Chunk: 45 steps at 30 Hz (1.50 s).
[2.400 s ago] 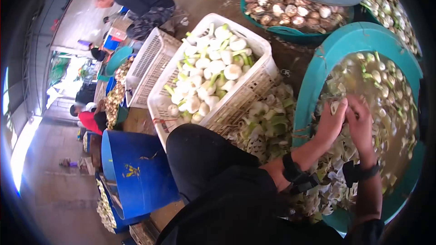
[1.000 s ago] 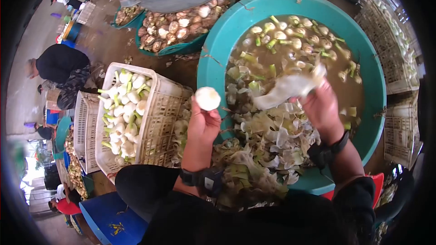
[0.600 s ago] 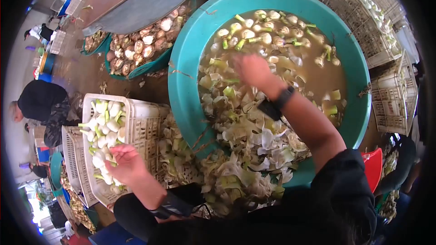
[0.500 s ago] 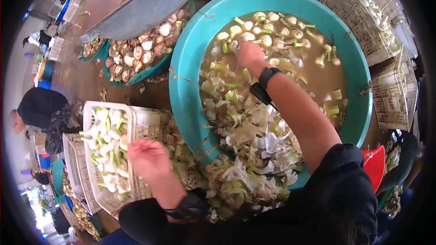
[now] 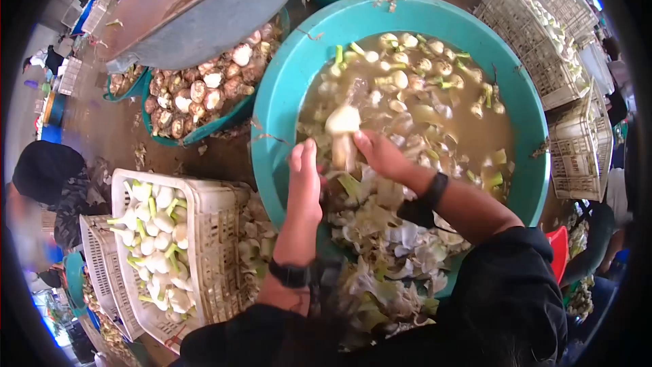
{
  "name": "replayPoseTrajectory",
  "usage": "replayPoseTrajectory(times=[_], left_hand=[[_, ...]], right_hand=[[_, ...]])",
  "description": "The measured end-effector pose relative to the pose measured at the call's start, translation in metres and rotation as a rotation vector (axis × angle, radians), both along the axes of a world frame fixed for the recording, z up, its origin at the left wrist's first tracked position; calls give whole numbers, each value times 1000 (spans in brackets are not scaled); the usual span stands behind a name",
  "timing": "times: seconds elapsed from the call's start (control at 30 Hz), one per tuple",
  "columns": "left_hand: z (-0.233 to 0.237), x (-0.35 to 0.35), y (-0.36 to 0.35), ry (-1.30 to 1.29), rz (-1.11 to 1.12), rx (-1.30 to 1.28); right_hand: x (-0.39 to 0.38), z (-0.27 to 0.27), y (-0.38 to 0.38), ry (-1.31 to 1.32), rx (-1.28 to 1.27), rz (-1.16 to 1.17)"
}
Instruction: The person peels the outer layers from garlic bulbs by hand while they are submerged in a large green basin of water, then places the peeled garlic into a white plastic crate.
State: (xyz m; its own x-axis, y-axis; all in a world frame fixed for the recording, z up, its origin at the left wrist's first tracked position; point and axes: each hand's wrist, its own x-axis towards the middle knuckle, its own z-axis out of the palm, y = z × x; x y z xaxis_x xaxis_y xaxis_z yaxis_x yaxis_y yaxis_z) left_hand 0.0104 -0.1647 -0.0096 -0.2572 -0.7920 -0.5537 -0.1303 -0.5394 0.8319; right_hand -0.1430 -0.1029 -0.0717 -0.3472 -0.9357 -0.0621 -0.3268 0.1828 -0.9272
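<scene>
A white, garlic-like bulb (image 5: 343,121) with its stem pointing down is held above the muddy water by my right hand (image 5: 387,158), whose thumb and fingers close on its stem side. Just to the left, my left hand (image 5: 305,180) is upright with fingers stretched, facing the bulb and apparently not touching it. Both hands are over the left part of a big teal tub (image 5: 277,105). Bulbs with green stems (image 5: 424,64) float at the tub's far side. A heap of pale peeled skins (image 5: 387,231) lies at its near side.
A white plastic crate (image 5: 204,231) of peeled bulbs stands at left. Unpeeled brownish bulbs (image 5: 197,95) fill a basket under a metal barrow-like tray (image 5: 204,20). Stacked crates (image 5: 577,143) are at right, beside a red container (image 5: 558,251). Another person (image 5: 51,177) bends at far left.
My right hand has lifted a bulb from the floating ones and drawn it nearer. My left hand has moved right, from beside the white crate to the tub.
</scene>
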Motion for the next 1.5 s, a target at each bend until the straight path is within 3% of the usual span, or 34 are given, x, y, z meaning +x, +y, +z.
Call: replayPoseTrajectory(times=[0.03, 0.07, 0.13, 0.17, 0.23, 0.33, 0.37, 0.47, 0.5, 0.53, 0.6, 0.67, 0.73, 0.77, 0.8, 0.87, 0.9, 0.93, 0.97, 1.0, 1.07, 1.1, 1.13, 1.17, 1.2, 1.23, 1.27, 1.3, 1.33, 1.4, 1.43, 1.5], left_hand=[[-4, -6, 1, -76, -42, -28], [1, -10, 9, 110, -88, 58], [3, -13, 31, 106, -279, 74], [-1, -10, 41, 129, -265, 127], [6, -6, 65, 139, -251, 150], [13, -4, 88, 130, -238, 240], [15, -5, 97, 168, -231, 251], [25, -12, 112, 187, -235, 286], [27, -13, 115, 252, -229, 288], [27, -14, 117, 315, -220, 289], [31, -15, 119, 362, -274, 218], [51, -15, 120, 525, -474, -34], [56, -11, 108, 480, -516, 78], [54, -10, 102, 209, -685, 19], [56, -10, 102, -72, -841, -35], [63, -8, 112, -118, -975, 5], [69, -7, 123, -43, -932, -150], [71, -5, 132, 37, -886, -305], [59, -4, 133, 21, -935, -668], [60, -5, 135, 17, -943, -669], [61, -6, 143, -243, -998, -1234], [45, -4, 148, -69, -810, -963], [32, -4, 149, -72, -812, -964], [21, -4, 148, 114, -469, -687], [17, -4, 147, 286, -126, -400], [26, -6, 147, 441, 71, -210], [30, -4, 144, 434, 76, -213], [34, 0, 138, 409, 191, -98], [38, 2, 134, 386, 307, 14], [41, 8, 129, 238, 371, -23], [43, 15, 126, 184, 354, 31], [48, 20, 123, 125, 379, 112]], right_hand=[[11, 12, 22, -21, -56, 49], [16, 29, 39, -28, -41, 43], [19, 59, 67, 130, 158, 306], [18, 63, 78, 125, 169, 296], [14, 70, 98, 308, 148, 518], [14, 89, 125, 327, 196, 551], [13, 97, 132, 511, 135, 610], [15, 86, 149, 570, 171, 468], [10, 89, 149, 783, 98, 585], [8, 92, 155, 789, 97, 577], [7, 104, 165, -870, 480, 41], [5, 114, 170, -915, 400, 21], [1, 116, 173, -276, 175, 148], [0, 101, 172, -132, 139, 171], [0, 98, 172, -146, 131, 174], [-2, 92, 170, -87, 74, 105], [-7, 81, 166, -281, 226, 105], [-9, 73, 166, -294, 222, 100], [-12, 67, 167, -625, 285, 35], [-13, 68, 166, -955, 343, -27], [-10, 73, 168, -1102, 345, -14], [-7, 88, 171, -1215, 272, -109], [-4, 96, 173, -1323, 193, -205], [-4, 83, 176, -1255, 31, -48], [-7, 80, 182, -1255, 27, -44], [-9, 76, 191, -750, -39, 162], [-10, 73, 199, -240, -102, 347], [-11, 73, 207, 108, -256, 358], [-18, 60, 213, 359, -203, 379], [-33, 13, 222, 855, -37, 335], [-38, 31, 221, 1065, 320, 327], [-53, 29, 218, 1138, 447, 351]])
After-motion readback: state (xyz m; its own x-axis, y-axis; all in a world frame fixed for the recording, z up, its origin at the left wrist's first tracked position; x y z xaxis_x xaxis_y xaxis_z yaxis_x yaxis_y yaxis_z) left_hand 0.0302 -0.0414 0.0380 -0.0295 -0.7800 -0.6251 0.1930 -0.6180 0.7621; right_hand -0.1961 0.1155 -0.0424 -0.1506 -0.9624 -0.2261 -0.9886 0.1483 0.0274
